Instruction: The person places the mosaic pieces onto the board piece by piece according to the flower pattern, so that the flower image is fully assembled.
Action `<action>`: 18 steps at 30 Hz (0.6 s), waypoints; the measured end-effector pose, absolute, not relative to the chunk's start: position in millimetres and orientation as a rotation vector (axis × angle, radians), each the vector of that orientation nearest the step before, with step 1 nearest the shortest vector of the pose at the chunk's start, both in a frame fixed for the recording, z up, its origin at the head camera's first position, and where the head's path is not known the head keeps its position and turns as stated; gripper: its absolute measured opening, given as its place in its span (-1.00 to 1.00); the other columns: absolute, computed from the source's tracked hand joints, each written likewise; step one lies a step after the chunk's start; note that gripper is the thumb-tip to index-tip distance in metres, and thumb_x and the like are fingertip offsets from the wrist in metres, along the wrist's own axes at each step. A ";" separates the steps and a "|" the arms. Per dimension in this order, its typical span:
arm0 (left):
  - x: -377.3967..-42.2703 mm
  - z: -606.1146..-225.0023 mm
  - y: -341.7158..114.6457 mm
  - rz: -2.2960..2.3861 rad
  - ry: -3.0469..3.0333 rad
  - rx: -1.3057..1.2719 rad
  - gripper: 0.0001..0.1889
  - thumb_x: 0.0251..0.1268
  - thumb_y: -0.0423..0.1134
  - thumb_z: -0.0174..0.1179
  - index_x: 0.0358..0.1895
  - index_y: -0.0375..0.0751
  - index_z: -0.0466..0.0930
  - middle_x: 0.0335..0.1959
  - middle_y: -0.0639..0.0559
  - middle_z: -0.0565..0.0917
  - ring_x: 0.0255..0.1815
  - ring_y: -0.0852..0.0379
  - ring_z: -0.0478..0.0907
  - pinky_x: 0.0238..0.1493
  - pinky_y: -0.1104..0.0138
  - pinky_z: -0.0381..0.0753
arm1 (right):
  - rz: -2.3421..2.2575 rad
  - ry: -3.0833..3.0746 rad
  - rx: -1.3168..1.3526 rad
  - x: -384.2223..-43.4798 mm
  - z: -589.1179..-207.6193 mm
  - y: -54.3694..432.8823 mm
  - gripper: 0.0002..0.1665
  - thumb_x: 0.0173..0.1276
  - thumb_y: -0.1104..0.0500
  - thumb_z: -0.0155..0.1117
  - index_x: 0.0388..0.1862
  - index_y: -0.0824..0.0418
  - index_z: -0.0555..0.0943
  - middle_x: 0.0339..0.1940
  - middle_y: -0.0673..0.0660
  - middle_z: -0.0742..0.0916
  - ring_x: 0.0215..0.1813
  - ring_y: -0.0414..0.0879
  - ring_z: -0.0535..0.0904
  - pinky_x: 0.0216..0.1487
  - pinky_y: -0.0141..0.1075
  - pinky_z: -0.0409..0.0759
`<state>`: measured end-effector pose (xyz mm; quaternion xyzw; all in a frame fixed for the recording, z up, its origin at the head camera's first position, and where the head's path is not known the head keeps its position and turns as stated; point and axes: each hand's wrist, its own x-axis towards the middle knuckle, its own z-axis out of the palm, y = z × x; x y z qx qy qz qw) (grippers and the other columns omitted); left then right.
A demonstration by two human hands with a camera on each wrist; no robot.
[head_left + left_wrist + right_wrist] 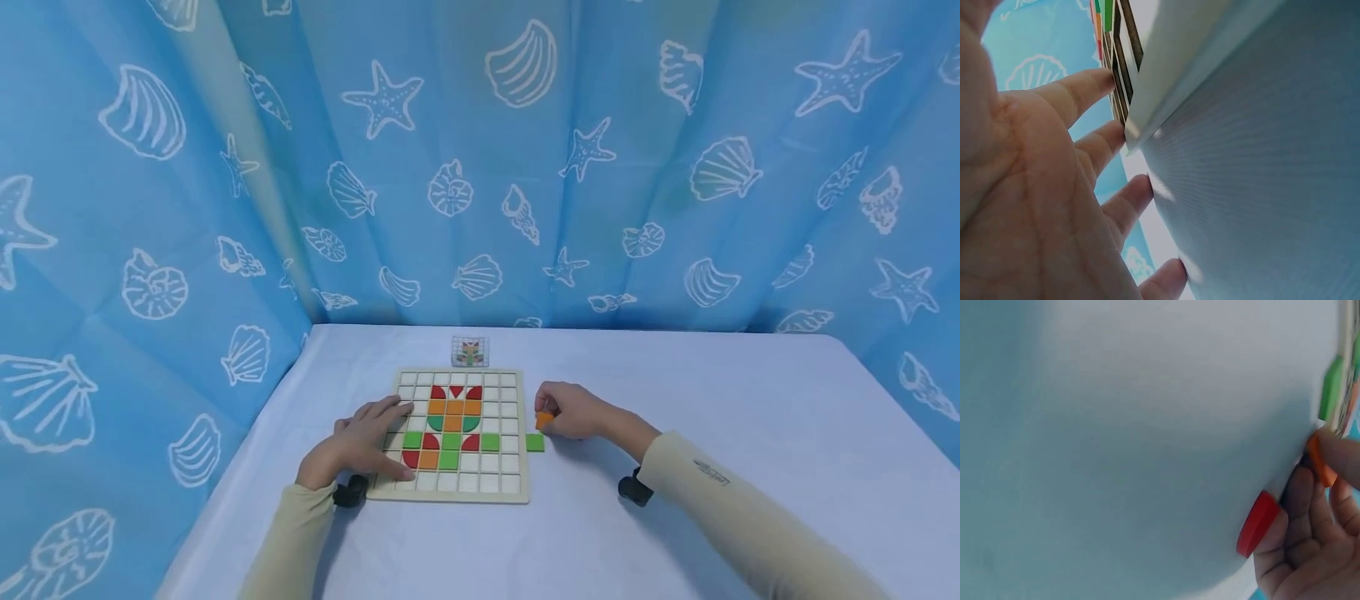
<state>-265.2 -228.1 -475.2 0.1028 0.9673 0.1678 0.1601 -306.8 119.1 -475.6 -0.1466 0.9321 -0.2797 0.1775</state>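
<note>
A pale grid board (510,497) lies on the table, with red, orange and green tiles set in a pattern. My left hand (365,439) rests with spread fingers on its left edge; in the left wrist view two fingertips touch the board's rim and grid. Just off the right edge, my right hand (573,410) pinches an orange tile (545,421) between thumb and fingers. A red tile (1259,524) is against that hand's curled fingers; whether they grip it I cannot tell. Beside the board's right edge lies a green tile (535,442), close to the right fingertips.
Behind the board's top edge lies a small pattern card (470,352) printed with a similar coloured figure on a grid. A white cloth (675,392) covers the table. Blue curtains (465,125) with shells and starfish hang at the back and left.
</note>
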 end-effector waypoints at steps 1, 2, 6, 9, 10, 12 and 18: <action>-264.9 -474.3 -229.9 0.481 2.764 0.299 0.15 -0.23 0.22 0.55 0.54 0.11 0.15 0.58 -0.06 0.12 0.55 -0.23 -0.01 0.35 -0.41 0.04 | -0.809 2.646 -0.396 -307.0 -475.4 117.8 -0.75 0.23 0.26 0.42 -0.19 0.12 0.53 -0.33 0.05 0.64 -0.38 -0.09 0.52 -0.37 -0.28 0.56; -264.8 -473.9 -231.6 0.482 2.765 0.303 0.15 -0.23 0.23 0.55 0.54 0.11 0.15 0.58 -0.06 0.12 0.55 -0.23 -0.01 0.35 -0.41 0.05 | -0.831 2.657 -0.370 -307.2 -475.2 116.3 -0.76 0.23 0.25 0.43 -0.21 0.13 0.53 -0.34 0.05 0.63 -0.42 -0.09 0.52 -0.44 -0.29 0.54; -265.0 -475.7 -232.2 0.483 2.767 0.313 0.15 -0.23 0.25 0.54 0.54 0.12 0.15 0.58 -0.05 0.12 0.55 -0.22 -0.01 0.35 -0.39 0.06 | -0.929 2.722 -0.344 -305.0 -470.8 113.8 -0.77 0.23 0.23 0.44 -0.17 0.16 0.58 -0.34 0.07 0.65 -0.40 -0.10 0.53 -0.47 -0.32 0.53; -265.3 -477.6 -232.8 0.470 2.770 0.302 0.15 -0.24 0.25 0.55 0.54 0.13 0.15 0.59 -0.04 0.11 0.56 -0.21 -0.01 0.35 -0.39 0.06 | -1.039 2.734 -0.372 -302.9 -469.4 107.4 -0.78 0.24 0.26 0.41 -0.14 0.19 0.61 -0.32 0.07 0.67 -0.31 -0.12 0.54 -0.34 -0.35 0.55; -265.3 -478.2 -233.0 0.465 2.769 0.300 0.15 -0.24 0.24 0.55 0.54 0.14 0.15 0.59 -0.04 0.11 0.56 -0.20 -0.01 0.36 -0.38 0.05 | -1.082 2.721 -0.377 -302.0 -469.9 104.7 -0.79 0.25 0.27 0.40 -0.14 0.20 0.61 -0.32 0.07 0.68 -0.30 -0.12 0.56 -0.32 -0.35 0.57; -265.8 -479.2 -233.6 0.454 2.765 0.314 0.15 -0.22 0.25 0.54 0.54 0.15 0.13 0.59 -0.04 0.10 0.55 -0.19 0.00 0.36 -0.37 0.06 | -1.151 2.690 -0.367 -299.2 -471.3 98.4 -0.83 0.25 0.28 0.39 -0.19 0.20 0.61 -0.33 0.07 0.68 -0.31 -0.13 0.57 -0.32 -0.36 0.58; -265.7 -477.8 -234.8 0.470 2.770 0.343 0.13 -0.20 0.26 0.53 0.53 0.13 0.15 0.58 -0.04 0.11 0.55 -0.18 0.01 0.33 -0.36 0.09 | -1.240 2.672 -0.428 -287.0 -471.7 76.4 -0.87 0.24 0.23 0.44 -0.36 0.15 0.61 -0.40 0.01 0.68 -0.33 -0.13 0.52 -0.35 -0.36 0.52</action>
